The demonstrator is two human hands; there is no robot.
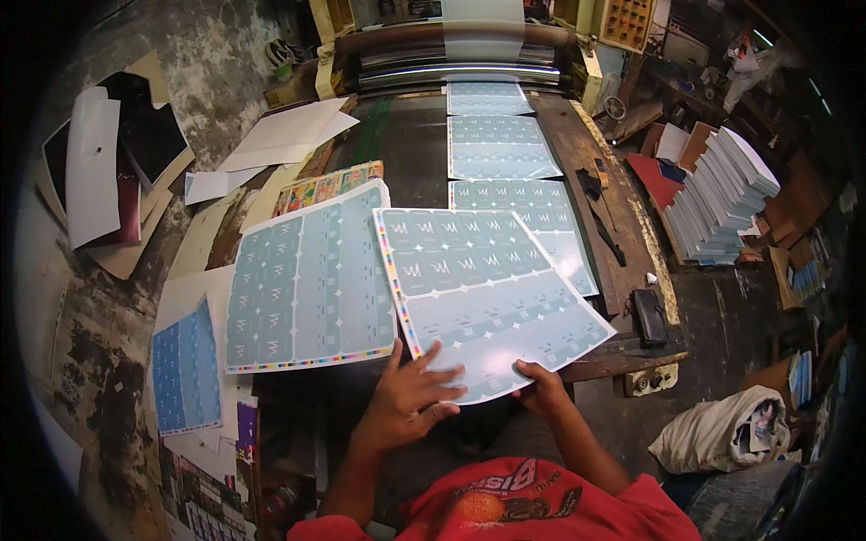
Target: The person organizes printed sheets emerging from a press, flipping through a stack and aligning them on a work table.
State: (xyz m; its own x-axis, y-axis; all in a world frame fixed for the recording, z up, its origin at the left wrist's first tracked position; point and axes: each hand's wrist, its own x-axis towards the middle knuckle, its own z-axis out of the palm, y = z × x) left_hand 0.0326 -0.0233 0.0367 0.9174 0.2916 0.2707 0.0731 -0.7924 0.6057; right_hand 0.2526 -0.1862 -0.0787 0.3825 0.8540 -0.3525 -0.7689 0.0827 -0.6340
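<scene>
Many white logos (pixel 439 268) on sheet (pixel 505 307); right hand (pixel 545 393) gripping.

The head view, from the left of two side-by-side fisheye cameras, looks down and forward over the red shirt (pixel 550 500), near the left hand (pixel 408 397) and right hand (pixel 543 393), and along the counter (pixel 561 135) to the farther rollers (pixel 406 74), its corners dark and rounded.

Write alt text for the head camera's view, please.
A person's right hand pinches the near edge of a printed blue-green sheet, the left hand spread over its near left corner. A similar sheet lies left of it; beyond, more sheets form a row leading to a roller machine.
</scene>
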